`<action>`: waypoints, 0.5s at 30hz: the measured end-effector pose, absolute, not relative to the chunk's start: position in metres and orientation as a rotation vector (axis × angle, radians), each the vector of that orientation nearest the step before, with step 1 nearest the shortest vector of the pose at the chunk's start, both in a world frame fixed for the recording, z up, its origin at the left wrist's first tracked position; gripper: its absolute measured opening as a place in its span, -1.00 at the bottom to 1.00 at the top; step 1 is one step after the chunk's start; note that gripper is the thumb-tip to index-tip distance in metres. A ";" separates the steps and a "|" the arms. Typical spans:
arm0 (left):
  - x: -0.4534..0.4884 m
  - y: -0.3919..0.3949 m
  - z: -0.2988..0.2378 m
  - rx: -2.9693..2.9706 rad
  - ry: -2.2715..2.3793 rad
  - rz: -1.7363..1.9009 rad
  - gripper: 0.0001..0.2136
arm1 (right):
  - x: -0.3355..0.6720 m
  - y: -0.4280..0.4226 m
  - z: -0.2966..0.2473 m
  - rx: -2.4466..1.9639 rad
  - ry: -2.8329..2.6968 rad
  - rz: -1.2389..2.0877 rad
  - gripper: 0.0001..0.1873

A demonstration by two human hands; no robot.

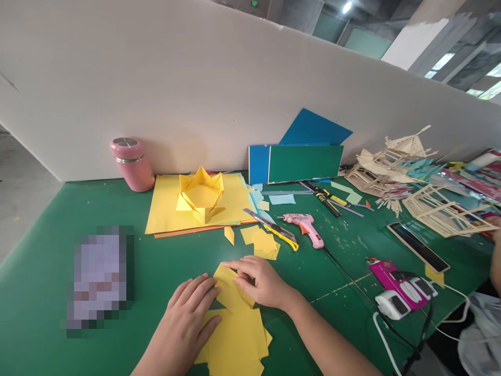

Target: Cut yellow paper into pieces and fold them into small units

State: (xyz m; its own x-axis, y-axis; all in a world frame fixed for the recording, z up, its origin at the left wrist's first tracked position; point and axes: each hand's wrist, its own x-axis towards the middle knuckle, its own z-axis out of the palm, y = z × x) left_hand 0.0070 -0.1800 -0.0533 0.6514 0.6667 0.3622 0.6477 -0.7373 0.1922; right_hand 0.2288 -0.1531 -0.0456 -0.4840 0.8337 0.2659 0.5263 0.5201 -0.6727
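Widest of all, a green table mat (58, 219), closed at the back by a white partition (195, 78). Far on the mat, a stack of yellow sheets (166, 209) with a folded yellow crown-shaped box (201, 196) on top; probably one piece already complete.

Nearer, low in the view, the yellow paper (235, 339) in work: several layers, with the upper corner turned over into a flap and the rest lying flat. By judgement an early stage of the folding, with most creases not yet made.

Left hand (188, 313) open and flat, fingers spread on the left part of the paper, pressing down and gripping nothing. Right hand (260, 282) open too, palm down, fingertips on the upper flap near its fold, nothing pinched between them. The paper therefore under both hands, touching both.

Then the smaller things: a pink flask (133, 163) just beside the stack, a pink glue gun (307, 227), a yellow utility knife (274, 228) touching some small yellow scraps (262, 243).
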 end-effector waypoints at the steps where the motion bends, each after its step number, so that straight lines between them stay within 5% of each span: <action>1: 0.007 -0.180 -0.054 2.810 1.120 0.646 -0.75 | 0.229 -0.153 -0.045 -1.096 -2.185 0.696 -0.61; 15: 0.022 -0.177 -0.049 2.677 1.182 0.708 -0.84 | 0.233 -0.155 -0.048 -1.071 -2.225 0.653 -0.64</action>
State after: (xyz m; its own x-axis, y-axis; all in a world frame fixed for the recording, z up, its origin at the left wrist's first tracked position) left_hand 0.0216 -0.1773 -0.0486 0.5831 0.7258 0.3651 0.6642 -0.6846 0.3001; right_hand 0.2332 -0.1549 -0.0484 -0.5101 0.8111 0.2862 0.5278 0.5580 -0.6404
